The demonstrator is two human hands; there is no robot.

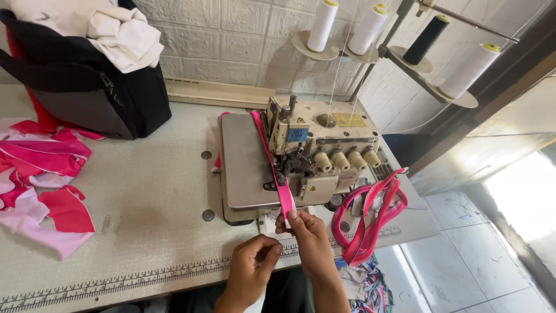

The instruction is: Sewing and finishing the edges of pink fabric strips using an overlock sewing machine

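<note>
My right hand (310,232) pinches the pink fabric strip (277,168) at its near end, w/ the rest running away from my fingertips to the overlock machine (315,148). Left hand (252,266) is curled just below, fingertips pressed together. Strip looks thin, limp and light, so best gripped flat by the edges.

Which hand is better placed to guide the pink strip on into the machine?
Probably the right hand: it pinches the pink strip at its near end, close to the machine. The left hand sits lower, curled, off the strip.
</note>
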